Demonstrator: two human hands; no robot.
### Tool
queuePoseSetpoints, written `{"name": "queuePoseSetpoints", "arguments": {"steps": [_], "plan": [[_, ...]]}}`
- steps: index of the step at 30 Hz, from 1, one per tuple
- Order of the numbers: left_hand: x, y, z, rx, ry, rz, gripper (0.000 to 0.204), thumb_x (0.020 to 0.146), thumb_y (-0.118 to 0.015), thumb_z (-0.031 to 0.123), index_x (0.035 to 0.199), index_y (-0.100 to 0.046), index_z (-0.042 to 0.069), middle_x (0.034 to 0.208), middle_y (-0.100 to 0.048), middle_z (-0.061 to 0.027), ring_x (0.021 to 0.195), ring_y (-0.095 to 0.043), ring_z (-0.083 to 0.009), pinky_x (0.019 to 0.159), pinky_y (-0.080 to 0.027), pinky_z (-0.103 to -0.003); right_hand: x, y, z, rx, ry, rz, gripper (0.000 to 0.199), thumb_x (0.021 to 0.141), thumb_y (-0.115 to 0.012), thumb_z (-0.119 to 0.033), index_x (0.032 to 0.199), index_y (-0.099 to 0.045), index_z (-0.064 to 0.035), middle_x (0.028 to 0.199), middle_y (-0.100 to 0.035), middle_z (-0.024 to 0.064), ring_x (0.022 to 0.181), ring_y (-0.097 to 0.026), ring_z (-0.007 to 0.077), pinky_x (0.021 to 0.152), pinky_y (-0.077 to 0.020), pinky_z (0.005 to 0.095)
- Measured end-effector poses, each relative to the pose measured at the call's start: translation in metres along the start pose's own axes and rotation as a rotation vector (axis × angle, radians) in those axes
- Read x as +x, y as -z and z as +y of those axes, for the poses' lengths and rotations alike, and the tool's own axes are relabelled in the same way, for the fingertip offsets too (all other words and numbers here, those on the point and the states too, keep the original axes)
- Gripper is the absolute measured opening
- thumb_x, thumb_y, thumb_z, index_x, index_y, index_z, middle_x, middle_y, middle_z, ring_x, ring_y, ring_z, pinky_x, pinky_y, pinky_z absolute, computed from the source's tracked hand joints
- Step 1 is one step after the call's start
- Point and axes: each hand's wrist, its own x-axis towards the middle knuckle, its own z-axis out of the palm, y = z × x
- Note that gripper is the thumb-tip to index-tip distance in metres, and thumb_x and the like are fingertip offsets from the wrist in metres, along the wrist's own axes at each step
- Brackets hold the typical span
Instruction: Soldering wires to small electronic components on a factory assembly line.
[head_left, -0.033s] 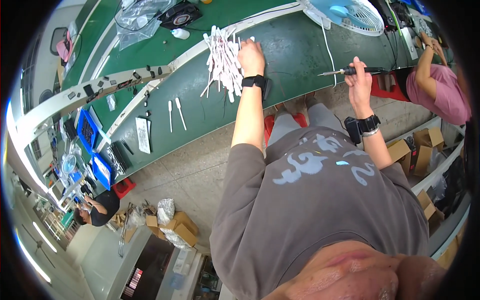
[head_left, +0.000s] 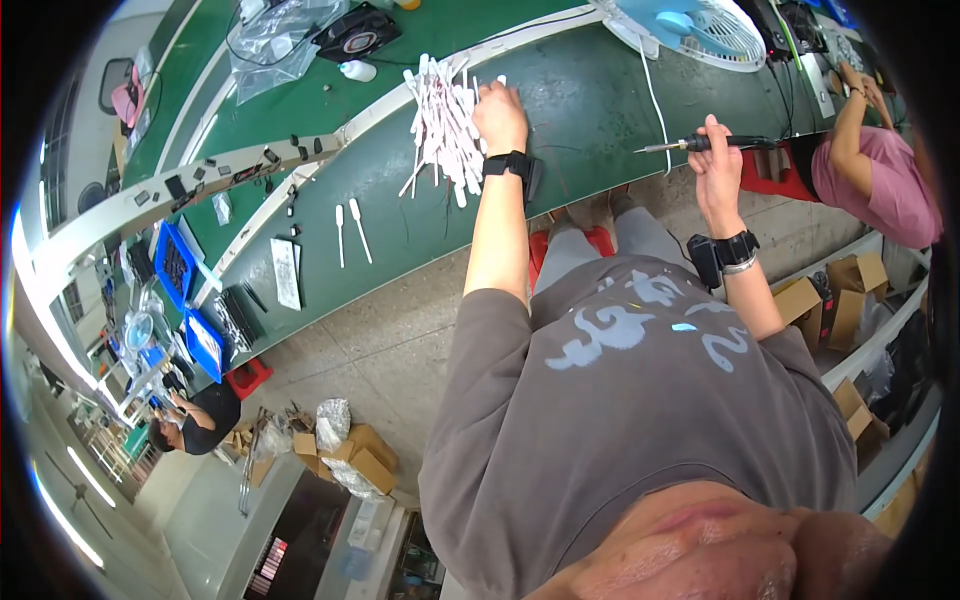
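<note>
- Since the earlier frame we see almost no change: the left hand (head_left: 498, 115) stays at the pile of white strips (head_left: 445, 125) and the right hand (head_left: 715, 165) keeps the tool at the same height and angle
- Left hand rests on the right edge of the pile, fingers curled down onto the strips; we cannot tell whether it pinches one or only presses on them
- A black wrist device (head_left: 508, 164) sits on the left wrist
- The pile lies fanned out on the green workbench (head_left: 590, 100), close to the pale dividing rail (head_left: 250, 170) that crosses the bench
- Right hand is closed in a fist around the dark handle of a soldering-iron-like tool (head_left: 705, 144); its metal tip points left, held above the bench and well apart from the pile
- A black band with a silver bracelet (head_left: 738, 252) sits on the right wrist
- Two single white strips (head_left: 350, 230) lie apart from the pile, further left on the bench
- A blue-and-white fan (head_left: 690, 25) stands at the far edge, its white cord trailing down across the bench
- Another person in a pink shirt (head_left: 880, 190) works at the right
</note>
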Motion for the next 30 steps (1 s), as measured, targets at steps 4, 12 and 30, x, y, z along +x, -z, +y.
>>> {"name": "queuePoseSetpoints", "arguments": {"steps": [4, 12, 30], "plan": [[-0.006, -0.018, -0.009, -0.090, -0.029, 0.081, 0.020, 0.080, -0.067, 0.018, 0.094, -0.063, 0.005, 0.089, -0.063, -0.0153, 0.082, -0.063, -0.0361, 0.071, -0.050, -0.046, 0.013, 0.011, 0.012, -0.004, -0.014, -0.007, 0.020, 0.094, -0.060, -0.024, 0.082, -0.056, -0.0076, 0.056, -0.028, -0.0095, 0.047, -0.024, 0.0006, 0.044, -0.0217, 0.0206], [-0.016, -0.012, 0.007, -0.159, -0.087, 0.092, 0.026, 0.078, -0.068, 0.018, 0.102, -0.065, 0.006, 0.093, -0.062, -0.0136, 0.088, -0.060, -0.0333, 0.075, -0.048, -0.043, 0.047, 0.001, 0.051, 0.020, -0.069, -0.053, 0.021, 0.094, -0.060, -0.023, 0.082, -0.055, -0.0074, 0.057, -0.029, -0.0096, 0.047, -0.023, 0.0017, 0.045, -0.0212, 0.0213], [-0.029, -0.034, 0.009, -0.274, -0.170, 0.007, 0.020, 0.075, -0.073, 0.018, 0.095, -0.071, 0.014, 0.097, -0.062, -0.0064, 0.097, -0.052, -0.0272, 0.087, -0.038, -0.040, 0.134, -0.062, 0.147, -0.354, 0.425, 0.023, 0.032, 0.092, -0.061, -0.030, 0.072, -0.056, -0.0055, 0.063, -0.051, -0.0034, 0.051, -0.041, 0.0035, 0.047, -0.0333, 0.0209]]}}
